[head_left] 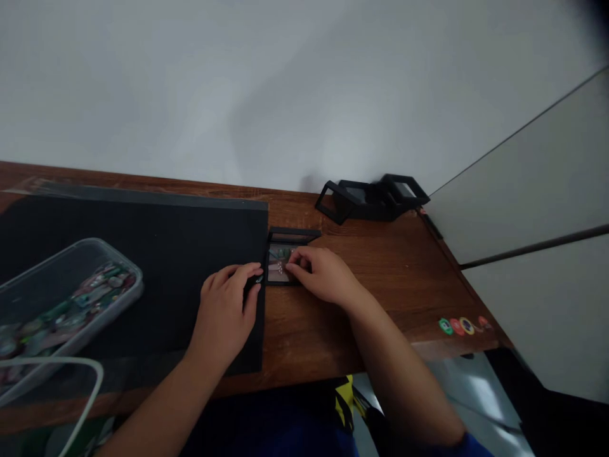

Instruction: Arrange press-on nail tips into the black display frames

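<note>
Frame (292,232), small and black-edged, lies between the fingertips of both hands, its lid tipped up on the side away from them. White wall (190,95) rises beyond both hands. Under them runs the brown wooden tabletop (390,266), bare wood showing around the right hand (326,276). A black mat (181,241) spreads under and to the left of the left hand (226,308), its edge just beside the frame. Well to the left of that hand, a clear plastic tub (136,289) sits on the mat, holding a jumble of coloured trinkets, with a white cable (90,365) curving in front of it.

The left hand has its thumb and forefinger curved toward each other; the right has its thumb and fingers bunched close together over the frame's near right part, and I cannot tell whether they pinch anything. Beyond the right hand, near the wall, stand several black frames (373,200) in a cluster. Round stickers (457,327) line the tabletop's edge to the right of the right forearm. Small charms (279,266) lie inside the frame, just left of the right fingertips. Smallest is a shiny piece (259,278) between the left thumb and forefinger; whether they grip it I cannot tell.
</note>
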`<state>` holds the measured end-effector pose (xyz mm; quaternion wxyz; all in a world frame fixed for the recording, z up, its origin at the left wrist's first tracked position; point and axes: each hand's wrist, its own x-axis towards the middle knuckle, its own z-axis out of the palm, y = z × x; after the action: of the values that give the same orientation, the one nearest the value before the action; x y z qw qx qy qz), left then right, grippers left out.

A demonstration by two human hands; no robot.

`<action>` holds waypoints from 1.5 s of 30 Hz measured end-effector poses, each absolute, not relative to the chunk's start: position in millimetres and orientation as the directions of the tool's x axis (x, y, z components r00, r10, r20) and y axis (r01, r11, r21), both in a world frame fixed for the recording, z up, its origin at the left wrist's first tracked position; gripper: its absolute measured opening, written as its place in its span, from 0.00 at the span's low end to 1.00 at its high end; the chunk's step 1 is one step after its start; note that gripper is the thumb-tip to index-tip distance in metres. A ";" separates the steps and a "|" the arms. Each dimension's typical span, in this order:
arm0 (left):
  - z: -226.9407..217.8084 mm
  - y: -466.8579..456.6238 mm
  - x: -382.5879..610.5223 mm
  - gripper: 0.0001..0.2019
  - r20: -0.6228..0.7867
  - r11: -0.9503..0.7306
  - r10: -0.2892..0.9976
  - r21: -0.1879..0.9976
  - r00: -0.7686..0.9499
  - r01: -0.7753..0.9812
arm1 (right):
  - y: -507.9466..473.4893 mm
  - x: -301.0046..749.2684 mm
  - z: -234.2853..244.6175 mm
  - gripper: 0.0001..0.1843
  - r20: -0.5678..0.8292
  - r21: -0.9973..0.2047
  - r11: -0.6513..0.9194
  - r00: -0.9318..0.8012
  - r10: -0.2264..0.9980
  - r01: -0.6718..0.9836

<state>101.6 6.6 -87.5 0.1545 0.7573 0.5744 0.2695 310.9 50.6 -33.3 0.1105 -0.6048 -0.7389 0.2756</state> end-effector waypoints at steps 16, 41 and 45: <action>-84.1 1.9 99.6 0.05 0.231 -0.229 0.967 0.609 0.106 0.759 | 48.5 311.1 -37.9 0.08 -0.153 -0.513 0.045 -0.143 0.978 0.857; -79.5 0.9 97.2 0.12 0.157 -0.266 0.964 0.520 0.216 0.812 | 45.6 311.8 -31.3 0.08 -0.145 -0.559 0.150 -0.274 0.951 0.815; -80.6 2.5 95.6 0.11 0.145 -0.251 0.968 0.534 0.205 0.807 | 46.8 313.4 -31.9 0.13 -0.164 -0.569 0.145 -0.285 0.944 0.809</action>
<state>95.6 2.5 -80.6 0.1742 0.7565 0.5866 0.2306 313.4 46.8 -31.9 0.1168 -0.5865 -0.7476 0.2889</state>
